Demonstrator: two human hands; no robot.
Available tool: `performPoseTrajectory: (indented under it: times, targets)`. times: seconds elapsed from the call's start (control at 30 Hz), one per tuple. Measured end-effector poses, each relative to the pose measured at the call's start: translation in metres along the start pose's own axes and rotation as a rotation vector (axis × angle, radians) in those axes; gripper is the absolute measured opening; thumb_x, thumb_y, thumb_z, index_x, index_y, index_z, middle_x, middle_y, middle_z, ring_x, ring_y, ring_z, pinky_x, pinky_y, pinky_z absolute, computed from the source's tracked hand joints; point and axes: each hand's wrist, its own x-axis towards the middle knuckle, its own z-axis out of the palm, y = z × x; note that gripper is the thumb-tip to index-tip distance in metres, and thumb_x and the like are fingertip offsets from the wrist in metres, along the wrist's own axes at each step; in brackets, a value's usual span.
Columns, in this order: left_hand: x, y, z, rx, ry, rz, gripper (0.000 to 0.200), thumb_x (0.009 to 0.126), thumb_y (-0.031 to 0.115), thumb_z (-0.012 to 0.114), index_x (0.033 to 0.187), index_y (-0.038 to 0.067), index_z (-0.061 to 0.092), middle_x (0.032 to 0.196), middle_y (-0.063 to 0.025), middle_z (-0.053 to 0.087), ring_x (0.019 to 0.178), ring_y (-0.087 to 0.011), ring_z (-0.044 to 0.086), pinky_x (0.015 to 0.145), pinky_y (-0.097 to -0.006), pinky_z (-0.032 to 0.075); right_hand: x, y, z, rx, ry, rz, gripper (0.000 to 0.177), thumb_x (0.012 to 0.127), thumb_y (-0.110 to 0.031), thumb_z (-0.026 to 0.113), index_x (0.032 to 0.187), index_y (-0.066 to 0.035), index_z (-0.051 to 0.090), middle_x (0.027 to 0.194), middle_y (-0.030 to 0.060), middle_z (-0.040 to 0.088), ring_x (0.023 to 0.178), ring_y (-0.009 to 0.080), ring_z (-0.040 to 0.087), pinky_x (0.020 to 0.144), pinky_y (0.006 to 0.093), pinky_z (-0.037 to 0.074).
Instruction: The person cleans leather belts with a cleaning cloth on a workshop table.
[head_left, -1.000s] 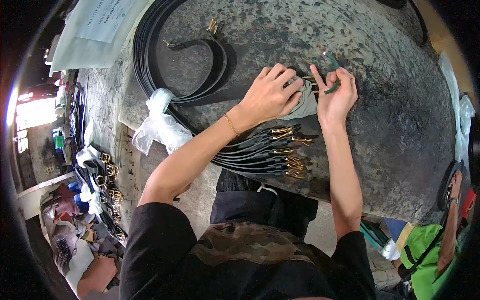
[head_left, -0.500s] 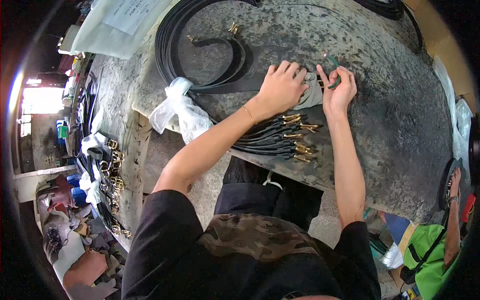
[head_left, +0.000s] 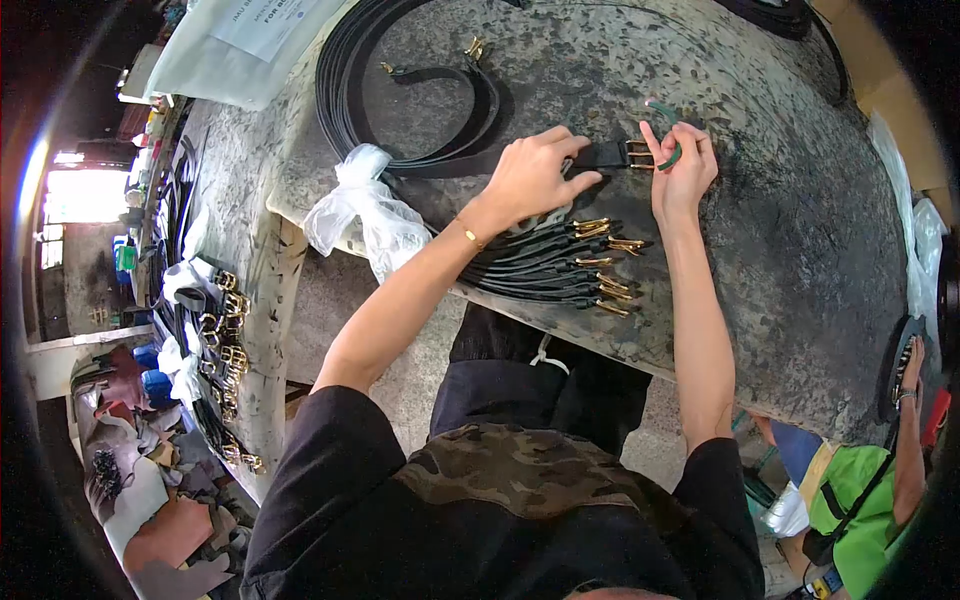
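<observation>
On the mottled stone table [head_left: 780, 200] lies a black belt whose gold buckle end [head_left: 622, 155] shows between my hands. My left hand [head_left: 530, 180] rests on the belt strap, fingers stretched toward the buckle, with a grey cloth [head_left: 545, 220] tucked under the palm. Just right of the buckle, my right hand [head_left: 682, 172] pinches a small curved green tool [head_left: 670, 155]. A fan of black belt ends with gold buckles [head_left: 590, 265] lies just below both hands.
Coiled black belts [head_left: 400, 90] lie at the table's back left, beside a crumpled plastic bag [head_left: 365, 210] and white printed packets [head_left: 240, 40]. More buckles [head_left: 225, 340] sit on a lower bench at left. Another person in green [head_left: 865, 510] stands at lower right.
My left hand slid left off the buckle end, drawing the grey cloth under the palm and uncovering the buckle. The right hand with the green tool stayed nearly in place.
</observation>
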Motion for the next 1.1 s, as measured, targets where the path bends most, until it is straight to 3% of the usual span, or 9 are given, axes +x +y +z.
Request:
performPoseTrajectory:
  times: [0.13, 0.27, 0.33, 0.37, 0.5, 0.63, 0.7, 0.8, 1.1]
  targets:
    - [0.006, 0.004, 0.018, 0.092, 0.012, -0.033, 0.025, 0.076, 0.028, 0.076, 0.093, 0.009, 0.074, 0.079, -0.0049, 0.066, 0.07, -0.0293, 0.066, 0.063, -0.0391, 0.053, -0.004, -0.002, 0.006, -0.064, -0.005, -0.024, 0.003, 0.092, 0.004, 0.052, 0.089, 0.004, 0.052, 0.069, 0.004, 0.044, 0.057, 0.0092, 0.041, 0.103, 0.0549, 0.048]
    - [0.004, -0.003, 0.025, -0.016, 0.082, -0.141, 0.012, 0.08, 0.021, 0.074, 0.083, 0.009, 0.075, 0.083, -0.0021, 0.068, 0.069, -0.0255, 0.066, 0.062, -0.0346, 0.052, -0.006, -0.001, 0.004, -0.123, -0.039, -0.02, 0.005, 0.092, 0.005, 0.052, 0.087, 0.003, 0.052, 0.067, 0.0018, 0.043, 0.057, 0.0078, 0.04, 0.102, 0.0513, 0.049]
    - [0.003, -0.007, 0.023, -0.118, 0.066, -0.178, 0.011, 0.079, 0.017, 0.073, 0.084, 0.008, 0.075, 0.084, -0.0035, 0.069, 0.07, -0.024, 0.067, 0.063, -0.0332, 0.052, -0.005, 0.004, -0.003, -0.269, -0.175, -0.097, 0.007, 0.088, 0.004, 0.055, 0.082, 0.002, 0.054, 0.072, 0.002, 0.049, 0.064, 0.0066, 0.044, 0.091, 0.0413, 0.055]
    - [0.004, -0.009, 0.023, -0.118, 0.065, -0.185, 0.011, 0.079, 0.017, 0.073, 0.084, 0.008, 0.075, 0.084, -0.0035, 0.069, 0.07, -0.024, 0.067, 0.063, -0.0332, 0.052, -0.004, 0.003, -0.006, -0.421, -0.176, -0.094, 0.009, 0.087, 0.003, 0.058, 0.079, 0.0, 0.057, 0.071, -0.0008, 0.051, 0.064, 0.0042, 0.044, 0.083, 0.0307, 0.053]
    - [0.003, -0.013, 0.023, -0.224, 0.076, -0.208, 0.01, 0.075, 0.014, 0.07, 0.081, 0.006, 0.074, 0.082, -0.0047, 0.069, 0.068, -0.0243, 0.066, 0.063, -0.0325, 0.051, -0.01, -0.01, -0.001, -0.675, -0.334, -0.059, 0.011, 0.084, 0.005, 0.061, 0.076, -0.001, 0.057, 0.068, -0.0049, 0.051, 0.061, 0.001, 0.04, 0.077, 0.0224, 0.047]
    - [0.003, -0.017, 0.025, -0.269, 0.09, -0.176, 0.011, 0.074, 0.015, 0.07, 0.078, 0.006, 0.073, 0.081, -0.0045, 0.068, 0.068, -0.0267, 0.065, 0.061, -0.034, 0.05, -0.008, -0.009, -0.005, -0.714, -0.425, -0.095, 0.012, 0.082, 0.006, 0.063, 0.075, 0.001, 0.055, 0.071, -0.0027, 0.055, 0.069, 0.0034, 0.053, 0.076, 0.0227, 0.046]
    - [0.002, -0.017, 0.024, -0.26, 0.077, -0.187, 0.01, 0.074, 0.013, 0.071, 0.08, 0.005, 0.074, 0.081, -0.0062, 0.068, 0.069, -0.0246, 0.066, 0.063, -0.0324, 0.051, -0.009, -0.009, -0.005, -0.741, -0.42, -0.074, 0.011, 0.081, 0.005, 0.064, 0.076, 0.002, 0.055, 0.072, -0.0004, 0.058, 0.086, 0.0085, 0.063, 0.076, 0.0234, 0.047]
    - [0.002, -0.018, 0.024, -0.246, 0.073, -0.182, 0.01, 0.073, 0.009, 0.073, 0.081, 0.004, 0.074, 0.081, -0.0079, 0.069, 0.07, -0.0226, 0.067, 0.065, -0.0309, 0.052, -0.008, -0.007, -0.009, -0.844, -0.413, -0.053, 0.01, 0.08, 0.004, 0.065, 0.076, 0.002, 0.056, 0.074, 0.0013, 0.06, 0.099, 0.0124, 0.064, 0.076, 0.0238, 0.048]
    - [0.002, -0.017, 0.024, -0.241, 0.079, -0.183, 0.01, 0.074, 0.009, 0.073, 0.081, 0.003, 0.074, 0.081, -0.0078, 0.069, 0.071, -0.0229, 0.067, 0.065, -0.0311, 0.052, -0.011, -0.007, -0.006, -0.838, -0.423, -0.076, 0.011, 0.077, 0.004, 0.066, 0.075, 0.002, 0.055, 0.074, 0.0014, 0.06, 0.088, 0.0081, 0.062, 0.08, 0.0237, 0.048]
